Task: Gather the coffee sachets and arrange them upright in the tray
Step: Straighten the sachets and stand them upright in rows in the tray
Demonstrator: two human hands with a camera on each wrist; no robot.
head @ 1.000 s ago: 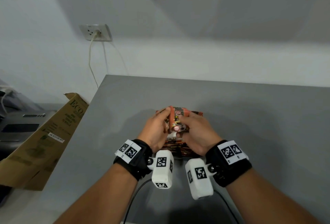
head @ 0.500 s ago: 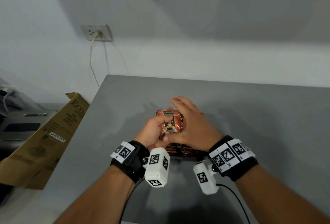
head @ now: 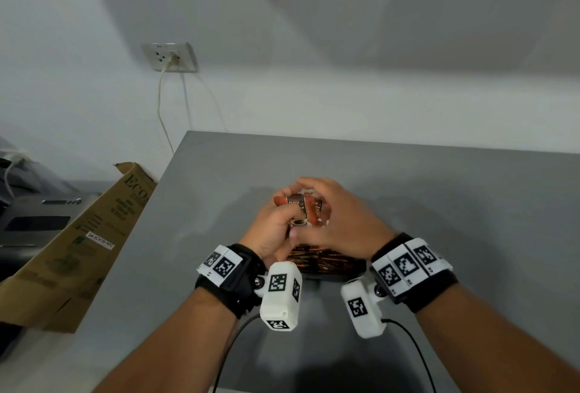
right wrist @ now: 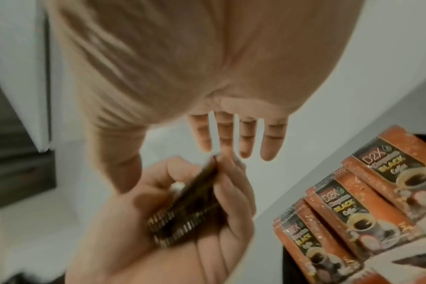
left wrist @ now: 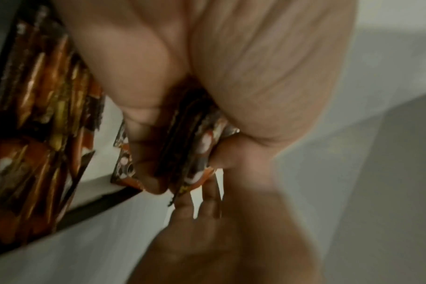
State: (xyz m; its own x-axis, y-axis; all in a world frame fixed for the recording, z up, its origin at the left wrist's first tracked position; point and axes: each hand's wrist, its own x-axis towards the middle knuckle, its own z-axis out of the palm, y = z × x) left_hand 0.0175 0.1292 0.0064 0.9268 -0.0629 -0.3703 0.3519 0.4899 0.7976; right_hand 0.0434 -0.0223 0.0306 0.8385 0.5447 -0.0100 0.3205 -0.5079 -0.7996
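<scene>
My left hand (head: 277, 225) grips a small bundle of orange-and-black coffee sachets (head: 303, 209) just above the tray (head: 356, 271); in the right wrist view the bundle (right wrist: 190, 207) shows edge-on between its thumb and fingers. My right hand (head: 339, 220) is open, its straight fingers (right wrist: 236, 138) arched over the bundle's top edge and holding nothing. More sachets (right wrist: 367, 201) lean in a row inside the black tray (left wrist: 97, 207), most of it hidden under my hands in the head view.
The tray sits mid-way on a grey table (head: 470, 204) that ends at a white wall. A leaning cardboard box (head: 81, 242) stands off the table's left edge. A wall socket (head: 169, 57) with a cable hangs behind.
A second ago both hands held the bundle. My right hand has let go, opened and moved over its top, while my left hand keeps it and has lowered slightly.
</scene>
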